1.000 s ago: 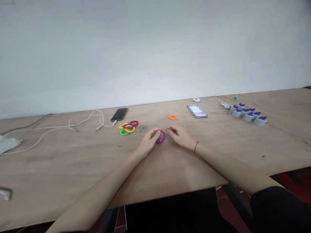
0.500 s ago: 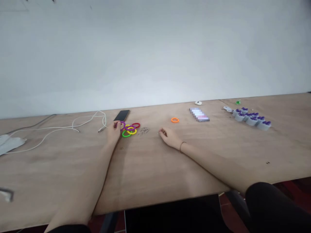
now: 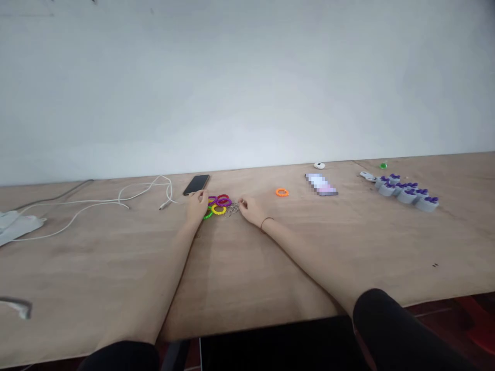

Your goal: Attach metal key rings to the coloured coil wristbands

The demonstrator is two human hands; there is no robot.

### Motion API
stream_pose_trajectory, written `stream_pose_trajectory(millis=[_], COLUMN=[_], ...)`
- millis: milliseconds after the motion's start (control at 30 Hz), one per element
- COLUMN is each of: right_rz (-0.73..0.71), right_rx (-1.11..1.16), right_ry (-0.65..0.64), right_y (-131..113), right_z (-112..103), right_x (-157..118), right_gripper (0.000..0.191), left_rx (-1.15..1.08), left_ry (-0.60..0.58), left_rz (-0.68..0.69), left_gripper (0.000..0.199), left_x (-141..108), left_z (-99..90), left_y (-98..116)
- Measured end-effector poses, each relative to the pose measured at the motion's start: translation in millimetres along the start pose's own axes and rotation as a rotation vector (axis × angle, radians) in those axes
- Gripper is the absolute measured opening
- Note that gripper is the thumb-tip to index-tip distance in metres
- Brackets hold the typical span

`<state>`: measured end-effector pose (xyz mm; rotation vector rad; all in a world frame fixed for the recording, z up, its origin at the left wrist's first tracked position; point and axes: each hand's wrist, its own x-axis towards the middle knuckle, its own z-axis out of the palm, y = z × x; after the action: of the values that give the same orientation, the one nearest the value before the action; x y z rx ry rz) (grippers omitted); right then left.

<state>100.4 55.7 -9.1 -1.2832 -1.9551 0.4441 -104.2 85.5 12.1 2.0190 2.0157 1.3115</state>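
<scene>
A pile of spiral coil wristbands lies on the wooden table, with a yellow band (image 3: 218,209), a red band (image 3: 223,197), a purple band (image 3: 224,203) and a green band (image 3: 208,213). My left hand (image 3: 197,206) has its fingers curled closed at the left side of this pile, on another purple band that it partly covers. Small silvery metal rings or clasps (image 3: 232,208) touch the pile's right side. Just beside them, my right hand (image 3: 251,210) is closed in a pinch; whatever sits between its fingertips is too small to name.
An orange coil band (image 3: 282,192) lies apart, to the right. Behind are a dark phone (image 3: 196,184) and a lit phone (image 3: 322,184). White cables (image 3: 145,184) spread at left; grey holders with purple tops (image 3: 407,196) and a white case (image 3: 319,165) are at right.
The coil bands and my left hand have shifted right, up against the metal pieces. My right hand has moved left to those pieces. The view has shifted slightly.
</scene>
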Motion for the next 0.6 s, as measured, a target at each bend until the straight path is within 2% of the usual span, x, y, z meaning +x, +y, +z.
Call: stream_pose_trajectory(millis=[100,200,300,467,600], right_rz=[-0.015,-0.041,-0.048,-0.096,-0.263], right_rx=[-0.022,-0.026,-0.041,-0.105,-0.131], right_ry=[-0.011,-0.017,-0.005,0.05,-0.088], right_y=[-2.3,-2.8,-2.7,-6.6,-12.8], right_z=[5.6,8.9,9.7,9.8,10.1], right_x=[5.0,8.0,9.1,4.9,-0.5], right_gripper=[0.018,0.019,0.021,0.028,0.046], left_rx=[0.089,0.18,0.252,0.314,0.36], left_ry=[-0.098,-0.231,-0.282,-0.263,-0.285], left_rz=[0.233,0.378,0.4,0.395,0.402], left_gripper=[0.029,0.026,0.027,0.03,0.03], left_x=[-10.3,-18.2,-19.2,-13.0,-10.8], left_z=[-4.3,-3.9,0.5,6.9,7.5], left_y=[13.4,21.0,18.0,5.4,2.5])
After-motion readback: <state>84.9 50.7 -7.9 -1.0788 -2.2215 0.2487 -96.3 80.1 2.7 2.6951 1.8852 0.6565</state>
